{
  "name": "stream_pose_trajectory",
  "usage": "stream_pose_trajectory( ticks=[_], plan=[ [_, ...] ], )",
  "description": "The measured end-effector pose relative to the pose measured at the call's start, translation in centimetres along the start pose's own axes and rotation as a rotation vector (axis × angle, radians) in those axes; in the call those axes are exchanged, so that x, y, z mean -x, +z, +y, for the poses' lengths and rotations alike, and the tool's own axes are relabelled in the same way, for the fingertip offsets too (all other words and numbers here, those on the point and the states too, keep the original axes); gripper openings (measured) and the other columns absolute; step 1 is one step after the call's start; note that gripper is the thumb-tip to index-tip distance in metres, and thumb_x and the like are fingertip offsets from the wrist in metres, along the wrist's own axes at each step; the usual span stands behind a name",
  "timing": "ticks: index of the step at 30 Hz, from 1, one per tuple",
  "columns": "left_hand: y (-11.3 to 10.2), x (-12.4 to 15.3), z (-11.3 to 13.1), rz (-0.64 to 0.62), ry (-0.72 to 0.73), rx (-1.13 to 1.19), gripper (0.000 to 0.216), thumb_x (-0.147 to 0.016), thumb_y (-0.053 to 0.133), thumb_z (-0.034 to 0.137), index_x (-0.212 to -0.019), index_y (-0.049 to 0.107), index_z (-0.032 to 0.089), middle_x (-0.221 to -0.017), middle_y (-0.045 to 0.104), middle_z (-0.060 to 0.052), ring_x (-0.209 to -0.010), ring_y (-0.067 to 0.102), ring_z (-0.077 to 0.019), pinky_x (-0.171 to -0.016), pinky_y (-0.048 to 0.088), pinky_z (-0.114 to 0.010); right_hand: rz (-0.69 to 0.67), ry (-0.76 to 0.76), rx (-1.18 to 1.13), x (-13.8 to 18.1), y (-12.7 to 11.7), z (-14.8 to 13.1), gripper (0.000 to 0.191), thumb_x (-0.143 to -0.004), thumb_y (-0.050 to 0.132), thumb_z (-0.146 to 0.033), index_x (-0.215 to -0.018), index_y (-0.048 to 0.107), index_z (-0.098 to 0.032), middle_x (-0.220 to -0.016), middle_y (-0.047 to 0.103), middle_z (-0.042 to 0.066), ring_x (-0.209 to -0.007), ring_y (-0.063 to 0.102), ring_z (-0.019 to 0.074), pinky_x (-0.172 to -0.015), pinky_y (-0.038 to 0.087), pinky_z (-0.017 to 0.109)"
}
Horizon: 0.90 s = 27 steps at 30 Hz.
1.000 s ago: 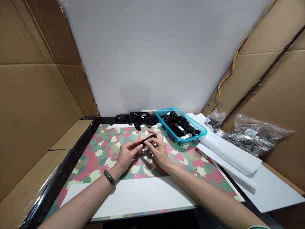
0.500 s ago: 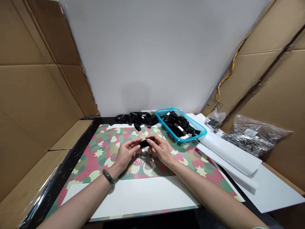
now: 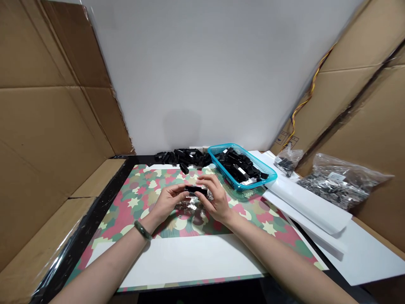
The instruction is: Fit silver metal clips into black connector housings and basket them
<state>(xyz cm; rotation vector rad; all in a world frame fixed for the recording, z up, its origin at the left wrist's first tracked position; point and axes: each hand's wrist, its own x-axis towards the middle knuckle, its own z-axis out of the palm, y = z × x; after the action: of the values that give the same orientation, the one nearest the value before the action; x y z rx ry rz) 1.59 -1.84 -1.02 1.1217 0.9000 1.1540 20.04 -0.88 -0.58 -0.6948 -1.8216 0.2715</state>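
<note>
My left hand (image 3: 169,200) and my right hand (image 3: 215,198) meet over the patterned mat (image 3: 139,194). Between their fingertips they pinch a small black plastic bar (image 3: 195,189), held level just above the mat. Under the hands lies a heap of small shiny metal pieces (image 3: 189,205). A green bangle (image 3: 141,230) sits on my left wrist. Beyond the hands, a loose pile of black parts (image 3: 183,157) lies along the mat's far edge, and a blue basket (image 3: 265,178) holds more of them.
White sheets (image 3: 310,207) lie to the right of the basket. Two clear bags of small parts (image 3: 338,185) rest on them by the cardboard wall (image 3: 373,126). Cardboard (image 3: 41,139) also closes in the left side. A white sheet (image 3: 190,257) covers the near mat.
Both hands have kept hold of the black bar and turned it from tilted to level. The view has shifted slightly to the left.
</note>
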Motion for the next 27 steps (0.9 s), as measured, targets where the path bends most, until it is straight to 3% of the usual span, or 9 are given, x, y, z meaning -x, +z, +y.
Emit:
stream_pose_trajectory(
  ticks=[2,5,11,17,21,27],
  plan=[
    [-0.2,0.0,0.0,-0.056,-0.008,0.017,0.042,-0.072,0.081,0.039,-0.108,0.075,0.018,-0.105,0.075,-0.012,-0.078,0.072,-0.0205,-0.070,0.059,-0.032,-0.054,-0.199,0.101,-0.1,-0.3,-0.2,0.015,-0.089,0.061,-0.024,-0.103,0.064,-0.021,-0.111,0.063,0.012,-0.103,0.059,0.0254,-0.087,0.049,0.043],
    [-0.4,0.1,-0.1,-0.091,-0.002,0.001,0.042,-0.072,0.081,0.038,-0.109,0.075,0.019,-0.108,0.075,-0.011,-0.081,0.071,-0.0208,-0.070,0.058,-0.031,-0.083,-0.303,0.180,0.1,-0.3,-0.2,0.018,-0.089,0.062,-0.022,-0.106,0.065,-0.021,-0.116,0.060,0.013,-0.105,0.057,0.0260,-0.087,0.049,0.044],
    [-0.7,0.1,0.0,-0.108,-0.001,-0.037,0.046,-0.071,0.082,0.042,-0.112,0.075,0.020,-0.112,0.074,-0.012,-0.084,0.071,-0.0216,-0.071,0.057,-0.031,-0.127,-0.328,0.196,0.2,-0.1,0.2,0.022,-0.090,0.060,-0.020,-0.111,0.065,-0.023,-0.118,0.059,0.013,-0.104,0.058,0.0241,-0.085,0.050,0.042],
    [-0.5,0.1,0.8,-0.102,0.048,-0.097,0.044,-0.068,0.083,0.042,-0.107,0.077,0.021,-0.117,0.073,-0.012,-0.101,0.068,-0.0280,-0.081,0.056,-0.035,-0.132,-0.359,0.230,0.0,-0.4,0.0,0.025,-0.089,0.062,-0.021,-0.114,0.064,-0.022,-0.118,0.062,0.014,-0.102,0.060,0.0243,-0.082,0.050,0.041],
    [-0.3,0.2,0.9,-0.100,0.052,-0.103,0.040,-0.068,0.083,0.040,-0.104,0.078,0.022,-0.107,0.076,-0.011,-0.092,0.070,-0.0252,-0.077,0.055,-0.033,-0.057,-0.411,0.244,0.3,-0.5,-0.5,0.027,-0.086,0.064,-0.020,-0.113,0.064,-0.024,-0.110,0.069,0.010,-0.096,0.063,0.0240,-0.082,0.050,0.041],
    [-0.5,0.2,0.8,-0.122,0.047,-0.101,0.042,-0.068,0.083,0.042,-0.103,0.078,0.020,-0.106,0.076,-0.012,-0.089,0.070,-0.0244,-0.074,0.055,-0.032,-0.125,-0.412,0.226,0.6,-0.1,-0.9,0.020,-0.087,0.062,-0.019,-0.106,0.064,-0.025,-0.099,0.074,0.006,-0.096,0.063,0.0233,-0.083,0.047,0.039]
  ],
)
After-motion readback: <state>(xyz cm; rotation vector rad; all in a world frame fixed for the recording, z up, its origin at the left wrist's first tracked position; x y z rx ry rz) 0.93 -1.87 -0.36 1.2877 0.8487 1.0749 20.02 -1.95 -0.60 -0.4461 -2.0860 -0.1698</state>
